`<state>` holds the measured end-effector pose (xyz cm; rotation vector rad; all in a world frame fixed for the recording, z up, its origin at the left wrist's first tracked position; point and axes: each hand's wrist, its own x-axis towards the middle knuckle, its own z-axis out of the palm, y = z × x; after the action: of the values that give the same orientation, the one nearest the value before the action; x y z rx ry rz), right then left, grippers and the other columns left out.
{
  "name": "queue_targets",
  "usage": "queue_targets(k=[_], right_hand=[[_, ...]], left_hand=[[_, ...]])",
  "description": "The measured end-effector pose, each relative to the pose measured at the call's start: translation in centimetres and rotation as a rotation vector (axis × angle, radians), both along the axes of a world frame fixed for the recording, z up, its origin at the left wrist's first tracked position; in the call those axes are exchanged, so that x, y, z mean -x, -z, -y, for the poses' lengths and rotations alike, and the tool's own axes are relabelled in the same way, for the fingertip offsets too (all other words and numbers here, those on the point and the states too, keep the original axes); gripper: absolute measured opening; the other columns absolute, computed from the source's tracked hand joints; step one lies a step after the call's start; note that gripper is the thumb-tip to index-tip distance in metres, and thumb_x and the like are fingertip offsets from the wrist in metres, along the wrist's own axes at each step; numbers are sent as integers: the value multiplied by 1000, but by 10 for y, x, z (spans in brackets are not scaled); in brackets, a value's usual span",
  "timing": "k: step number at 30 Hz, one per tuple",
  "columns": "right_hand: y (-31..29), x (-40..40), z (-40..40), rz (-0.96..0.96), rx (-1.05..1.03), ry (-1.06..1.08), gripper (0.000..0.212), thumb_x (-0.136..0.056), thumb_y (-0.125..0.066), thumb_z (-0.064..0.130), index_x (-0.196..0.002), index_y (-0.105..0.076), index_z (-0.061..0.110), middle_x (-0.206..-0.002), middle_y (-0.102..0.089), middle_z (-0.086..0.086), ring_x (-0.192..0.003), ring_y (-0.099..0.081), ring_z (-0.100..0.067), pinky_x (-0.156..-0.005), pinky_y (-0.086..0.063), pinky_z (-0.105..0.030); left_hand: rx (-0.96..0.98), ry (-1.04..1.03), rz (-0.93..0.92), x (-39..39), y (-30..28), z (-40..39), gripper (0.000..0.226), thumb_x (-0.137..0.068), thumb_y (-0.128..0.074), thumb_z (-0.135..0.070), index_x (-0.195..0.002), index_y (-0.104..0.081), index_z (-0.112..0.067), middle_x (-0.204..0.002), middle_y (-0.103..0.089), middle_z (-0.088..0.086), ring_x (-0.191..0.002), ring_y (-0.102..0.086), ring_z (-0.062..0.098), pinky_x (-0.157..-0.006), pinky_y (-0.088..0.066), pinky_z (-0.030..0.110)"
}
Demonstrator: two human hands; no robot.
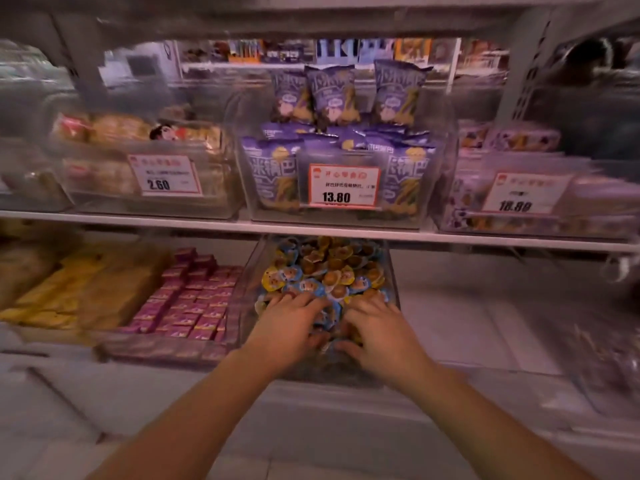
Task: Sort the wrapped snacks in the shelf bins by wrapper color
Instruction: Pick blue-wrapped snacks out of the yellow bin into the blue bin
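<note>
Two bare forearms reach up from 6 o'clock into a clear bin [393,271] on the lower shelf. Both hands lie palm down on its heap of small wrapped snacks [329,268], whose wrappers show blue, yellow and brown. On the left hand [289,327] the fingers spread forward over the near end of the heap, tips bent down into it; whether they pinch a piece cannot be told. Just beside it at 3 o'clock, the right hand [375,329] lies the same way, fingers curving over the snacks and thumb tucked toward the near wall, its hold equally unclear through the blur. At 9 o'clock from this bin sits a bin of pink boxes [194,303], and further that way yellow packs [59,296]. Across the upper shelf [207,221], at 12 o'clock, purple bags [332,95] stand in a clear bin behind a price tag [343,187] reading 13.80. Tags reading 2.60 and 18.80 hang at 10 and 2 o'clock.
</note>
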<state>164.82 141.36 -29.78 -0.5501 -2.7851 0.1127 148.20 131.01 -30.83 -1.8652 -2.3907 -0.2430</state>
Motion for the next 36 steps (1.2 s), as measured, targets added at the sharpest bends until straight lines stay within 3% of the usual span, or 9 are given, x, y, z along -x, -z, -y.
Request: queue_targets(k=[8, 11, 15, 17, 22, 28, 30, 32, 36], right_hand=[[15, -6, -11, -177, -108, -108, 20, -77, -69, 45, -85, -73, 28, -97, -69, 15, -104, -62, -15, -85, -36, -27], [9, -8, -20, -367, 153, -105, 14, -84, -73, 33, -87, -73, 19, -95, -70, 10, -98, -64, -12, -86, -49, -28], [-3, -10, -28, -551, 469, 145, 19, -86, -67, 45, -94, -70, 29, -90, -73, 14, -85, -69, -4, -76, -57, -33], [-6, -6, -28, -524, 446, 175, 15, -85, -69, 39, -93, -70, 27, -85, -73, 10, -79, -70, -10, -72, -58, -37], [-9, 4, -23, -357, 102, 171, 13, -84, -76, 16, -94, -68, 11, -85, -70, -7, -69, -67, -32, -59, -53, -37], [-12, 10, -23, -308, 201, 266, 10, -87, -71, 22, -97, -68, 20, -88, -71, -3, -77, -67, -27, -65, -52, -36], [-13, 9, -26, -397, 381, 318, 7, -90, -69, 24, -95, -66, 28, -89, -72, 6, -80, -68, -15, -70, -55, -34], [-17, 13, -25, -580, 809, 365, 9, -94, -62, 16, -95, -66, 24, -92, -72, 0, -80, -71, -17, -68, -59, -36], [-36, 19, -8, -826, 1968, 310, 32, -99, -52, 26, -104, -72, 2, -105, -71, -24, -83, -73, -33, -62, -59, -41]], left_hand=[[-58, 61, 137, 14, 9, -15, 55, -83, -68, -46, -135, -52, -40, -129, -50, -5, -109, -54, 25, -93, -46, 38], [-66, 127, 222, 14, -2, -25, 36, -84, -70, -37, -119, -64, -33, -113, -58, -3, -104, -59, 23, -89, -49, 36], [-201, 94, 326, 18, -5, -26, 19, -86, -70, -26, -104, -73, -25, -103, -64, -3, -95, -63, 17, -79, -44, 22], [-281, 64, 331, 19, -1, -24, 17, -82, -73, -22, -99, -73, -22, -104, -67, -3, -93, -64, 16, -75, -38, 15], [-154, 82, 321, 9, 8, -26, 64, -78, -77, -47, -136, -55, -31, -128, -55, -9, -114, -53, 15, -94, -40, 23], [-264, 20, 415, 7, 0, -27, 41, -79, -80, -33, -118, -68, -31, -110, -63, -14, -103, -60, 5, -88, -47, 21], [-422, -61, 642, 6, -7, -22, 32, -76, -83, -30, -106, -72, -36, -80, -64, -18, -75, -61, -3, -66, -44, 10], [-585, -88, 883, 4, -16, -22, 33, -73, -87, -30, -101, -73, -39, -66, -65, -9, -61, -62, 2, -57, -47, 16], [-705, 0, 996, -23, -29, -31, 40, -66, -89, -14, -97, -75, -36, -94, -73, -13, -88, -69, 4, -77, -54, 19]])
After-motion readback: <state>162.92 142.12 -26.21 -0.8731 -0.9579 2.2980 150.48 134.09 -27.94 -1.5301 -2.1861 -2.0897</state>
